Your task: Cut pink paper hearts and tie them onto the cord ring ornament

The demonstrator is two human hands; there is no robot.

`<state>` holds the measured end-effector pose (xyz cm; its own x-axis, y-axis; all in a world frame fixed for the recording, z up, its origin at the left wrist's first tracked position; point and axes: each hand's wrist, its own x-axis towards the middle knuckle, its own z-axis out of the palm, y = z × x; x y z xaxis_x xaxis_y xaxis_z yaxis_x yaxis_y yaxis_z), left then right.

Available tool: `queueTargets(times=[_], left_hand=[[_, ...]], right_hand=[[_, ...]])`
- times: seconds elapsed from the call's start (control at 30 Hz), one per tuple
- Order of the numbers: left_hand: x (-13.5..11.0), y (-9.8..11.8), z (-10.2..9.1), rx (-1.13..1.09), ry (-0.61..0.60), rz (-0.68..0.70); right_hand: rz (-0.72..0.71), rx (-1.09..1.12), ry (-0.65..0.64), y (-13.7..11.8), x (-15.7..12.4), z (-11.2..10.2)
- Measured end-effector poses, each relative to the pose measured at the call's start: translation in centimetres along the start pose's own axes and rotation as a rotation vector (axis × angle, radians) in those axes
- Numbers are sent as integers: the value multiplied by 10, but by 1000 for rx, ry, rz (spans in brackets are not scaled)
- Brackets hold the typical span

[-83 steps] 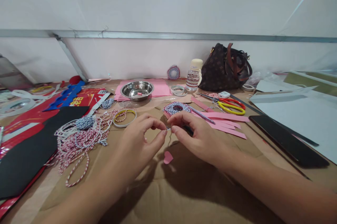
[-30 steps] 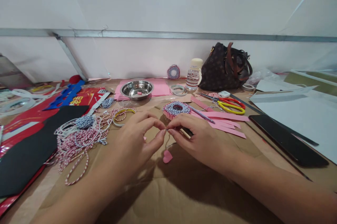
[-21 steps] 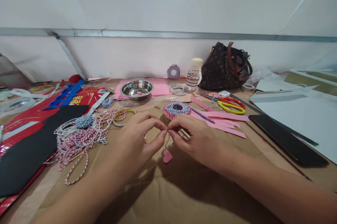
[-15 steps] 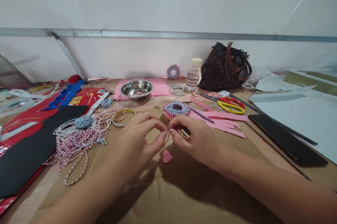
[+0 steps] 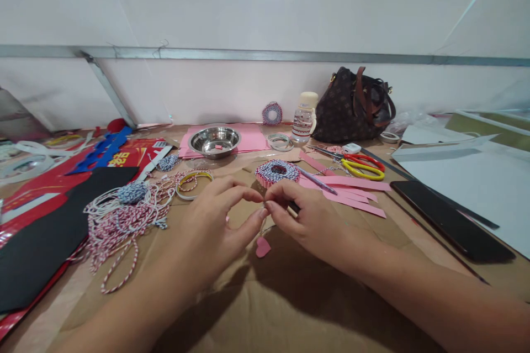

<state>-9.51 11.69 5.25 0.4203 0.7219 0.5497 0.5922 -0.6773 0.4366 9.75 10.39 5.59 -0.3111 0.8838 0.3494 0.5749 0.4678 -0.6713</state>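
My left hand (image 5: 226, 217) and my right hand (image 5: 304, 215) meet fingertip to fingertip above the brown cardboard (image 5: 265, 298). Both pinch a thin string, whose held part is mostly hidden by the fingers. Below the fingertips a small pink paper heart (image 5: 263, 247) hangs on or lies by this string; which one I cannot tell. Tucked in the curled fingers of my right hand is a short, dark, tan-edged object (image 5: 293, 209), too covered to name. Just beyond the hands sits a pink pleated ring (image 5: 276, 173) topped with blue-and-white cord.
Tangled cords (image 5: 124, 220) and a tape roll (image 5: 194, 184) lie left. Behind are a steel bowl (image 5: 215, 141), a bottle (image 5: 305, 118) and a brown handbag (image 5: 351, 107). Pink strips (image 5: 356, 195), a pen (image 5: 318, 180), scissors (image 5: 364, 167) and a phone (image 5: 449, 220) lie right.
The fingertips have shifted slightly, with my left thumb moving a little to the right. The heart stays almost in place, and both hands keep their pinch.
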Motion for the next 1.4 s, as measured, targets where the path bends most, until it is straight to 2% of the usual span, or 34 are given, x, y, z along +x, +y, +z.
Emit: queueTargets(times=[0.33,0.63,0.8,0.93,1.1,1.4], left_hand=[[1,1,0,-4,-12,-9],[-1,2,-2,-10,-60,-46],[-2,2,-1,-4,-20,-46],[-1,0,1,-25,-43,-32],[1,0,0,-74,-70,-106],[1,1,1,-78,-55,-109]], right_hand=[[-54,29,29,10,-1,8],[-22,36,-2,2,0,1],[25,25,-10,-2,-1,-2],[34,30,-25,-3,-1,-2],[72,52,-53,-9,1,-5],[58,180,-23,2,2,1]])
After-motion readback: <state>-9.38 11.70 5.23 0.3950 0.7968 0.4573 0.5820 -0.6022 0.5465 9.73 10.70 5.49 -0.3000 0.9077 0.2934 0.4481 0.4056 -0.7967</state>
